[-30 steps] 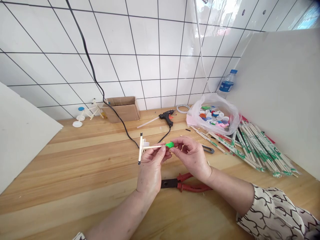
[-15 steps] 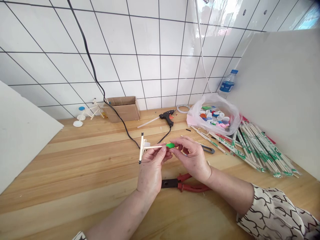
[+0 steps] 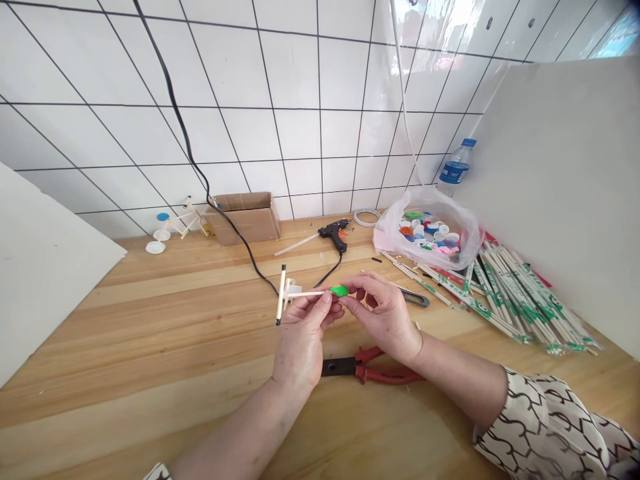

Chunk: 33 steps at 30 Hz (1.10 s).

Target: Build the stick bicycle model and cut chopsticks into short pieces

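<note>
My left hand (image 3: pixel 301 337) is closed on a small frame of pale sticks (image 3: pixel 305 294), whose crossbar with black ends stands out to the left. At the right end of its long stick is a green piece (image 3: pixel 339 291). The thumb and fingers of my right hand (image 3: pixel 384 313) pinch that green piece. Part of the frame is hidden behind my left fingers. Below my hands lie red-handled pliers (image 3: pixel 383 375), partly covered by my right hand and wrist.
Behind my hands lie a black glue gun (image 3: pixel 334 233) and a cardboard box (image 3: pixel 255 219). A bag of bottle caps (image 3: pixel 430 230), wrapped chopsticks (image 3: pixel 530 293) and a water bottle (image 3: pixel 455 168) are at the right. More stick pieces (image 3: pixel 186 220) stand at the back left.
The stick frame and its crossbar have shifted very slightly left. Both hands keep nearly the same position and hold.
</note>
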Tool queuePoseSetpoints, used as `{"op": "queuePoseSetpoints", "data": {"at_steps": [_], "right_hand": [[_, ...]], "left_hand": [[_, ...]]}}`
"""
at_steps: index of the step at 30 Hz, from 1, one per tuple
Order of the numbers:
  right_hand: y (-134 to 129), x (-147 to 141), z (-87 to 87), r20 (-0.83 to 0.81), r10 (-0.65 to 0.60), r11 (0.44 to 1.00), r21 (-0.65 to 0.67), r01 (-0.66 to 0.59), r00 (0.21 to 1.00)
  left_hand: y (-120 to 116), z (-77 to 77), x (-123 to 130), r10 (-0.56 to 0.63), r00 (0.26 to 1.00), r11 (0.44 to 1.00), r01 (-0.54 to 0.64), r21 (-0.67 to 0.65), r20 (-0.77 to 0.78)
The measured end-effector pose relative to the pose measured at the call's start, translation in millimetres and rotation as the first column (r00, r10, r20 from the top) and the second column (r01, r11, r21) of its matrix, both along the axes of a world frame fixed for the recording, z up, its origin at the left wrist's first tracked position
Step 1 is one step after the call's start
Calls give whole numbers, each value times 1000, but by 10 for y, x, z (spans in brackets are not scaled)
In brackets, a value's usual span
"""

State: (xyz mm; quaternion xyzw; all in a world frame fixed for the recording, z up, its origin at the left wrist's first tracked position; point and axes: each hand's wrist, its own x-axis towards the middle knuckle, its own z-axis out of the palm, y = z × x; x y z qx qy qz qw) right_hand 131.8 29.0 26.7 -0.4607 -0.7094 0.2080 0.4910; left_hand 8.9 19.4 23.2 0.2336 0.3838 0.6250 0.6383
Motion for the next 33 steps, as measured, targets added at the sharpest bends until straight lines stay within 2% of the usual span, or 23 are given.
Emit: {"op": "queuePoseSetpoints", "data": {"at_steps": [10, 18, 21, 26, 33], "right_hand": [[29, 16, -27, -10, 9, 1000, 24, -9, 1000], [63, 53, 9, 47, -5, 998, 60, 2, 999], [75, 113, 68, 149, 16, 993, 111, -33, 989], [100, 204, 152, 382, 26, 959, 251, -131, 924], [107, 195, 206, 345, 141, 951, 213, -224, 928]], "left_hand": [[20, 9, -50, -39, 999, 999, 40, -37, 28], [97, -52, -97, -86, 996, 996, 85, -18, -16], [154, -65, -149, -95, 994, 995, 96, 6, -52], [188, -31, -202, -169, 981, 984, 174, 42, -93], [158, 20, -211, -317, 938, 944, 326, 46, -138]]}}
